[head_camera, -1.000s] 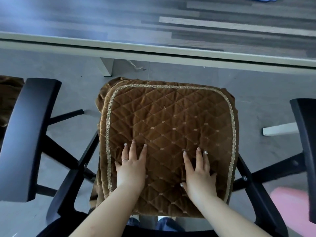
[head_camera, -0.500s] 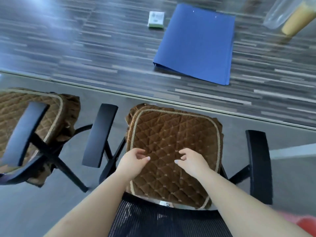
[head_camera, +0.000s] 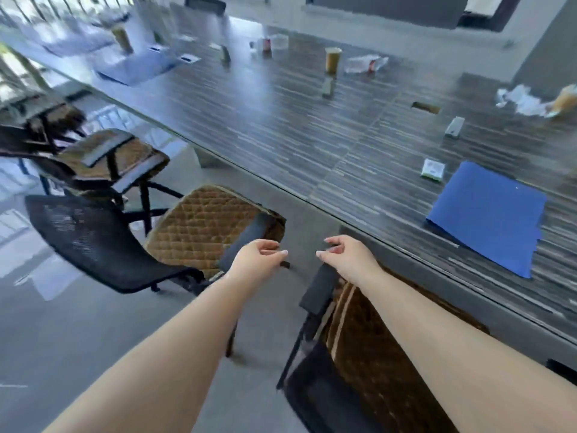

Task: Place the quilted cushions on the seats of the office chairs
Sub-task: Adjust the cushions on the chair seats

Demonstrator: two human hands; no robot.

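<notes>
Head view: no legible writing on the small box (head_camera: 432, 169) beside the blue folder (head_camera: 487, 214).

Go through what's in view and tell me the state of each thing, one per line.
left hand: loosely curled, holding nothing
right hand: loosely curled, holding nothing
nearest quilted cushion: lying on its chair seat
middle quilted cushion: lying on its chair seat
blue folder: closed, flat on the table
plastic bottle: lying on its side

A brown quilted cushion (head_camera: 199, 226) lies flat on the seat of a black mesh office chair (head_camera: 93, 245). Another brown cushion (head_camera: 374, 354) covers the nearest chair's seat, and a third (head_camera: 131, 151) lies farther left.
</notes>
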